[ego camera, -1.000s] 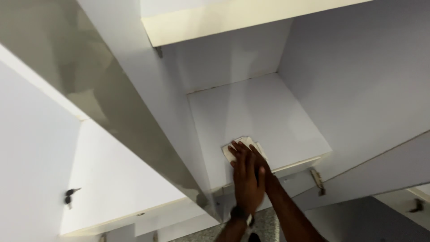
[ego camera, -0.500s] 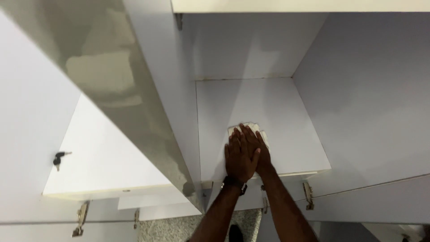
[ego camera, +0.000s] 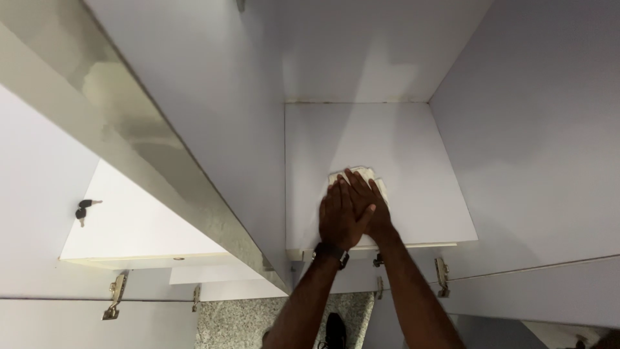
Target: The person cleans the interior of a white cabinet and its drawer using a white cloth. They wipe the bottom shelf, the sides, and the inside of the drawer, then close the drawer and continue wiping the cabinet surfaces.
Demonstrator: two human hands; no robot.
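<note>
Both my hands lie flat, one over the other, on a white cloth [ego camera: 367, 175] that rests on the white shelf [ego camera: 387, 129] inside an open cabinet. My left hand [ego camera: 337, 218], with a dark watch at the wrist, lies on top and crosses my right hand [ego camera: 380, 208]. The right hand presses the cloth against the shelf. Only the cloth's far edge shows beyond my fingertips. The hands sit near the shelf's front edge, left of its middle.
White cabinet walls [ego camera: 529, 142] close in on the shelf at both sides and the back. An open door at the left has a key [ego camera: 84, 209] in its lock. Metal hinges [ego camera: 442, 275] hang below the shelf. A speckled granite counter [ego camera: 239, 320] lies beneath.
My view has turned to face the shelf squarely. The stacked hands have slid the cloth a little along the shelf, and they stay pressed on it near the front edge.
</note>
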